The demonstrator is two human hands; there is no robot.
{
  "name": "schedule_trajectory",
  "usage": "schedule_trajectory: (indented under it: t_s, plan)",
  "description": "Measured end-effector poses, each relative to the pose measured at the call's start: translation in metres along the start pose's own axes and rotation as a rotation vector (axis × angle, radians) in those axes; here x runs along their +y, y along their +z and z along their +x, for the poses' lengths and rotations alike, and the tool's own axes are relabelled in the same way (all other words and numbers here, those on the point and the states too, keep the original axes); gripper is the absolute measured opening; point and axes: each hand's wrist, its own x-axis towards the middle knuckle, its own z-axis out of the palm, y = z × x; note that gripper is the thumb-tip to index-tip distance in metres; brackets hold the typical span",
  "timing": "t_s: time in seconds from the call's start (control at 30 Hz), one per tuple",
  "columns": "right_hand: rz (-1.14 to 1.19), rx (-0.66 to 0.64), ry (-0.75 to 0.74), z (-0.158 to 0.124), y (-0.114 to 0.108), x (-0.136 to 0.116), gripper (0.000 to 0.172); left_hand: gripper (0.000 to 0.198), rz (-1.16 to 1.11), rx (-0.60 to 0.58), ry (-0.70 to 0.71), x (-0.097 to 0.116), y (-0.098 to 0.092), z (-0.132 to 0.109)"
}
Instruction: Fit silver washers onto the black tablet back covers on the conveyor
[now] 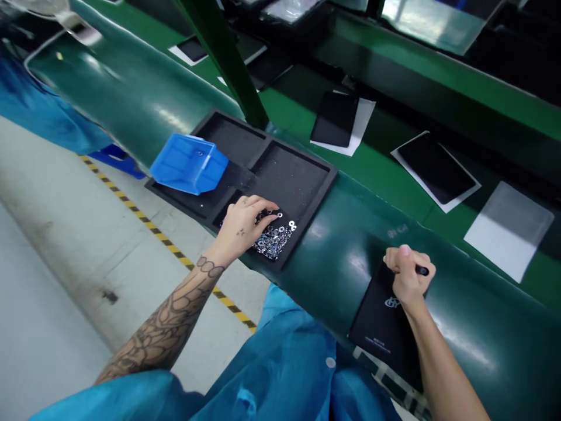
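My left hand reaches over the front compartment of a black divided tray. Its thumb and forefinger are nearly together beside a small metal ring; whether they grip a part is too small to tell. Below the fingers lies a pile of small shiny metal parts. My right hand is closed around a dark pen-like tool, over the top end of a black tablet-shaped panel with a light logo. The panel lies at the near edge of the green work surface.
A blue bin rests tilted on the tray's left part. Beyond the tray, a green post rises. Black tablets on white sheets lie on the green belt, with a pale sheet at right. Blue cloth shows at far left.
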Motion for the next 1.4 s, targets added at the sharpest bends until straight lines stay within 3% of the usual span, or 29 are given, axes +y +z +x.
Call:
schedule_trajectory:
  t_s: [0.17, 0.37, 0.5, 0.73, 0.87, 1.0, 1.07, 1.17, 1.23, 1.3, 1.4]
  plan:
    - [0.005, 0.049, -0.033, -0.005, 0.006, 0.001, 0.058, 0.022, 0.002, -0.029, 0.002, -0.005, 0.004, 0.005]
    - [-0.108, 0.195, -0.029, -0.012, 0.017, 0.002, 0.06, 0.028, -0.01, -0.093, 0.033, -0.006, 0.012, 0.014]
    - [-0.076, 0.246, -0.061, -0.011, 0.024, 0.002, 0.059, 0.027, 0.025, -0.071, 0.06, -0.012, 0.011, 0.01]
    - [-0.136, 0.172, -0.077, -0.011, 0.018, 0.009, 0.061, 0.032, 0.105, -0.155, 0.036, 0.002, 0.002, 0.008]
    - [-0.198, 0.099, -0.14, -0.013, 0.016, 0.011, 0.065, 0.037, -0.001, 0.062, 0.095, 0.026, -0.023, -0.006]
    - [-0.055, 0.08, 0.011, 0.001, 0.019, 0.002, 0.07, 0.031, -0.194, 0.286, 0.165, 0.053, -0.035, -0.034]
    - [0.025, 0.052, 0.085, 0.009, 0.012, -0.011, 0.072, 0.027, -0.314, 0.269, 0.259, 0.07, -0.022, -0.05]
    - [0.13, 0.145, 0.139, -0.006, -0.019, -0.037, 0.07, 0.024, -0.542, 0.101, 0.381, 0.101, 0.025, -0.079]
    - [0.066, 0.241, 0.215, -0.04, -0.051, -0.051, 0.064, 0.022, -0.712, -0.007, 0.358, 0.122, 0.065, -0.105]
    - [-0.144, 0.28, 0.357, -0.086, -0.082, -0.058, 0.051, 0.02, -0.845, -0.099, 0.299, 0.142, 0.1, -0.131]
    - [-0.483, 0.259, 0.499, -0.155, -0.109, -0.057, 0.052, 0.016, -0.948, -0.264, 0.254, 0.166, 0.133, -0.155]
